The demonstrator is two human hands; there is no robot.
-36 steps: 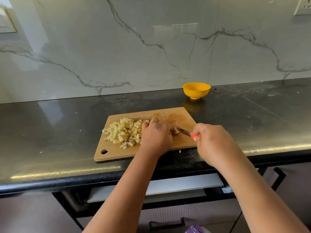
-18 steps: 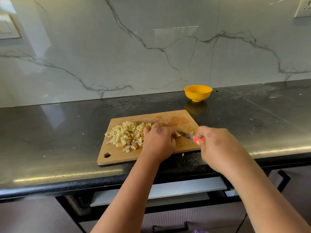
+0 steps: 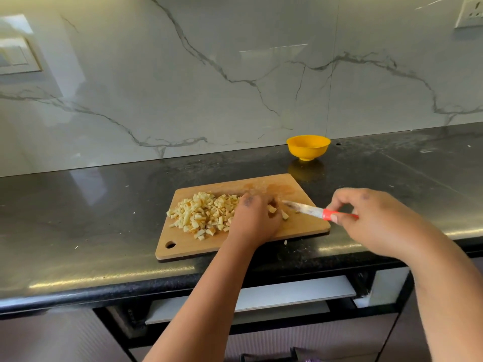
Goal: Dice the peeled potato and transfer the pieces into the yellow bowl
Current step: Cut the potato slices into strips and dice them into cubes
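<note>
The potato is almost entirely in pieces. A loose heap of diced potato (image 3: 202, 215) covers the left half of the wooden cutting board (image 3: 300, 226): small pale-yellow cubes and short sticks, some tinged orange-brown on a face, piled unevenly with a few strays at the edges. Just right of the heap, a couple of larger chunks (image 3: 277, 211) lie on the board by the person's left hand (image 3: 254, 220). That hand rests knuckles-up over the board's middle, fingers curled down onto the wood beside those chunks; from here I cannot tell whether it holds anything underneath.

The right hand (image 3: 371, 220) pinches a small knife (image 3: 311, 211) by its orange-red handle, between thumb and fingertips. The blade is smeared with white starch and points left, its tip low over the board near the chunks.

One tiny bit of potato (image 3: 285, 242) sits off the board on the dark stone counter (image 3: 104, 218), just beside the board's front edge.

The yellow bowl (image 3: 308, 147) stands upright at the back of the counter, near the marble wall (image 3: 235, 74), apart from the board's far right corner. Its inside cannot be seen from this angle.
</note>
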